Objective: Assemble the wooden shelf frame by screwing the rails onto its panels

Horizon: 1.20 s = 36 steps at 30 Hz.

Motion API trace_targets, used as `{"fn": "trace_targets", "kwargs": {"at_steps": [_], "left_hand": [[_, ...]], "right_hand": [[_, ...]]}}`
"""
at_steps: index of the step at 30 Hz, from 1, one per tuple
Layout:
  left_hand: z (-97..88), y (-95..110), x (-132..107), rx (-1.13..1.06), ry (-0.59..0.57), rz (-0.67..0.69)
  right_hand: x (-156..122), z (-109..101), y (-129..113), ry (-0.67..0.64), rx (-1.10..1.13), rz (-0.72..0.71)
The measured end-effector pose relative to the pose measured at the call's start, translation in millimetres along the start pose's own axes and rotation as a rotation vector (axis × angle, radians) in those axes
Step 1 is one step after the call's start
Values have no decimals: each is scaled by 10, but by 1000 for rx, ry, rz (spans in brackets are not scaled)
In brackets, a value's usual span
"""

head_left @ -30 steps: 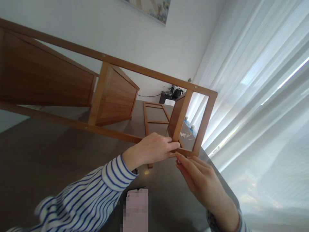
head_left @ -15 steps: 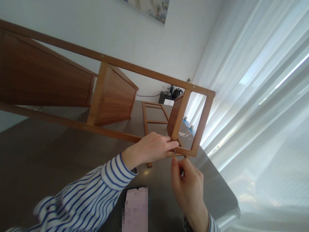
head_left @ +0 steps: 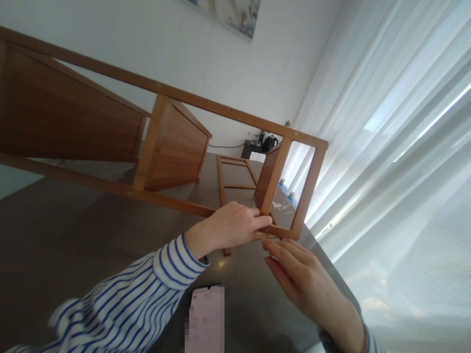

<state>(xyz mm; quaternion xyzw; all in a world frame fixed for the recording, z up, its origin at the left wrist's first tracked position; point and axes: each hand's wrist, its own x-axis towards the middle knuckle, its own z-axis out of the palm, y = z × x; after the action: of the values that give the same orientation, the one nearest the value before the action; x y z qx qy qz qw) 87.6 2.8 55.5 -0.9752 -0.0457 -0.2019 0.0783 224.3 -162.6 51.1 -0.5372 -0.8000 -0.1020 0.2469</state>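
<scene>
Head view: left hand [head_left: 230, 225] grips wooden frame [head_left: 150, 142]; right hand [head_left: 305, 274], four o'clock, pinches thin tool [head_left: 267, 235] that tilting could dislodge.

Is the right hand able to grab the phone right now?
Probably yes: the phone lies on the table near the right hand, and nothing seems to block the space between them. But that hand is busy at a thin metal piece by the frame, so it may need to leave that first.

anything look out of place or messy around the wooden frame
Just the pale bits strewn on the table, seen through the wooden frame, look untidy; too small to identify. No spill or damage stands out.
</scene>
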Motion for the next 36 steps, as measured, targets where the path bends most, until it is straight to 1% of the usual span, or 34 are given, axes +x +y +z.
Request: {"fn": "trace_targets", "kwargs": {"at_steps": [4, 7, 11, 13, 15, 16, 17, 18, 19, 21, 23, 25, 27, 30, 32, 34, 36], "left_hand": [[3, 2, 4, -7, 12, 6], [-9, 7, 9, -15, 0, 1], [-23, 9, 8, -19, -23, -1], [-23, 8, 6, -21, -21, -1], [-21, 8, 4, -24, -17, -4], [-20, 9, 4, -26, -15, -8], [-20, 10, 4, -25, -13, -10], [-20, 11, 4, -22, -12, -11], [-21, 12, 4, -18, -10, -9], [-20, 13, 3, -4, -9, -5], [-16, 12, 1, 11, -5, -2], [-12, 11, 0, 24, 0, 2], [-9, 12, 2, 32, 5, 5], [-8, 15, 6, 37, 11, 6], [-8, 16, 6, 39, 10, 5], [-7, 16, 3, 42, 6, 5], [-5, 15, 0, 46, 1, 5]], "right_hand": [[2, -36, 24, -1, -117, -13], [31, 41, 7, 70, -156, 0], [94, 246, -55, 264, -161, 81], [122, 354, -87, 396, -145, 186], [140, 434, -110, 523, -87, 323], [142, 457, -116, 571, -47, 377], [140, 467, -116, 597, -12, 401], [132, 463, -111, 594, 11, 387], [118, 445, -101, 560, 16, 338], [78, 379, -67, 425, -7, 192], [31, 286, -26, 277, -20, 91], [-8, 184, 14, 175, -39, 51], [-30, 90, 44, 126, -99, 28], [-32, 6, 57, 139, -238, -5], [-27, 28, 33, 186, -313, 9], [-23, 129, -17, 250, -351, 59], [-17, 294, -84, 338, -357, 143]]}}
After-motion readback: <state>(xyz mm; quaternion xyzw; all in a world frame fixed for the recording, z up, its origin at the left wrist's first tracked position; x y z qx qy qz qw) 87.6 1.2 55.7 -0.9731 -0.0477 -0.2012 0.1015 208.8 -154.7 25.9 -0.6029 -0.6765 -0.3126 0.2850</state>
